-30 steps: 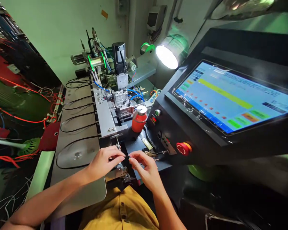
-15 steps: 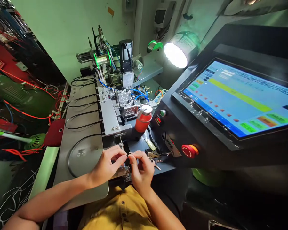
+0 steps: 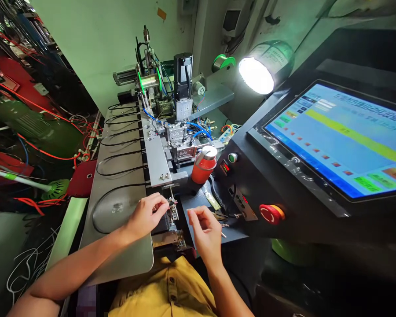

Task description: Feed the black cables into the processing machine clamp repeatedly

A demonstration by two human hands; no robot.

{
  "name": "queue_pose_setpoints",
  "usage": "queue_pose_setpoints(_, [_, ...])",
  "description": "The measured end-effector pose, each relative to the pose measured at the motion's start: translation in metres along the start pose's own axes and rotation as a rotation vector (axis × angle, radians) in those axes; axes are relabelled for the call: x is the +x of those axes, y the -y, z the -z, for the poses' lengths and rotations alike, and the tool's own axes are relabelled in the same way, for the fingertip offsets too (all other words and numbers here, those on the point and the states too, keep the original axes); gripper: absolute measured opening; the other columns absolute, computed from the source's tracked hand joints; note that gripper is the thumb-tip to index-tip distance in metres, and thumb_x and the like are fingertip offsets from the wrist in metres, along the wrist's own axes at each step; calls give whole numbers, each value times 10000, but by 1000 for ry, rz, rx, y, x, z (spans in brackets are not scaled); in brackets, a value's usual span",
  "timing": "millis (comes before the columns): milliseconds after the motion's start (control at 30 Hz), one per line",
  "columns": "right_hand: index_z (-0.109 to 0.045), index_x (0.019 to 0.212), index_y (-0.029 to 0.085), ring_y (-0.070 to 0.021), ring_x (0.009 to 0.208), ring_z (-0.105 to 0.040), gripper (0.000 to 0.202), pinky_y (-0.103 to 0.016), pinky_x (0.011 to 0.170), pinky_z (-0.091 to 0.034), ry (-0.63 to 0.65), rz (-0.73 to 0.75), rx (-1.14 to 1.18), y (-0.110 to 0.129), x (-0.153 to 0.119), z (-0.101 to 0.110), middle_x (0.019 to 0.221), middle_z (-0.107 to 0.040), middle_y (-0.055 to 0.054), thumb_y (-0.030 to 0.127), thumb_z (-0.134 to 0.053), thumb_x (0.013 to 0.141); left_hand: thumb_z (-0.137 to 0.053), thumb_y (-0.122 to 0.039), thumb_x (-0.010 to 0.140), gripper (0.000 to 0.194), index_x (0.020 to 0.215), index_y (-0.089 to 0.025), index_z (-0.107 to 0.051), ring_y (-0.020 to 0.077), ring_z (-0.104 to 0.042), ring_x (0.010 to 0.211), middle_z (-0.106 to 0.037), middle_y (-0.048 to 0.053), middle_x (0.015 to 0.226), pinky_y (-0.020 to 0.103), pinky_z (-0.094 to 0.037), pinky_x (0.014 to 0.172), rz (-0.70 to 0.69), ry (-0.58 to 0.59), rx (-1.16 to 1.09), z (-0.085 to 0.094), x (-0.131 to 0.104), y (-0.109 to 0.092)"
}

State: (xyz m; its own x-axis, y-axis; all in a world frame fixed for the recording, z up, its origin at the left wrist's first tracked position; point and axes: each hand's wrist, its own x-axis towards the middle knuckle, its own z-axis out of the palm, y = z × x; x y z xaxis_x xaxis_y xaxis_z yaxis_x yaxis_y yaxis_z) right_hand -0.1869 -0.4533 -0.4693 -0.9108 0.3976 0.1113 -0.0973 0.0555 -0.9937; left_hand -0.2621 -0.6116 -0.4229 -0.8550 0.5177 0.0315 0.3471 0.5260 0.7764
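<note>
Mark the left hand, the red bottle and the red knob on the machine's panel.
Left hand (image 3: 145, 216): head view, on the back of the hand.
Red bottle (image 3: 203, 171): head view, on its body below the lid.
Red knob (image 3: 268, 214): head view, on its front face.

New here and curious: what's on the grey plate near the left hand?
Black cable loops and a small shiny patch show; the part behind the left forearm is covered.

Yellow garment (image 3: 145, 293), probably shirt; dark buttons (image 3: 172, 280).
</note>
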Motion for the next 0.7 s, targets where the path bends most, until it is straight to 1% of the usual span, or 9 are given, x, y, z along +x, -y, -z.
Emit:
queue_pose_setpoints(67, [-540,706,181,-110,590,-454,253,-228,554,-356,-30,-23,-22,-3,2,6,632,-493,31,336,-573,903,-490,-246,914,234,735,-156,-611,127,-540,679,-608,11,738,230,-386,634,49,25,48,0,4,7])
queue_pose_setpoints(167, [-534,701,183,-110,586,-444,261,-234,561,-353,-34,-31,-39,-7,2,10,632,-483,34,347,-576,899,-493,-256,906,231,733,-162,-613,135,-553,686,-629,11,749,242,-387,652,82,46,103,-1,7,12])
queue_pose_setpoints(267, [-533,705,185,-110,586,-441,259,-237,566,-353,-29,-37,-43,-9,1,10,636,-482,35,350,-576,900,-491,-260,901,232,727,-165,-612,137,-558,690,-636,11,754,247,-388,664,90,56,129,-2,9,11])
queue_pose_setpoints(533, [-538,712,186,-114,592,-451,257,-236,566,-358,-1,-47,-59,-12,1,8,640,-491,33,357,-573,900,-504,-253,874,214,720,-168,-626,127,-535,637,-620,-3,688,241,-373,630,123,52,183,-2,10,6])
queue_pose_setpoints(700, [-543,717,184,-118,592,-456,267,-236,563,-357,65,-27,-84,-14,6,7,635,-499,32,368,-550,911,-503,-259,861,214,726,-172,-645,127,-542,620,-628,-5,669,239,-371,624,152,50,209,-3,12,5])
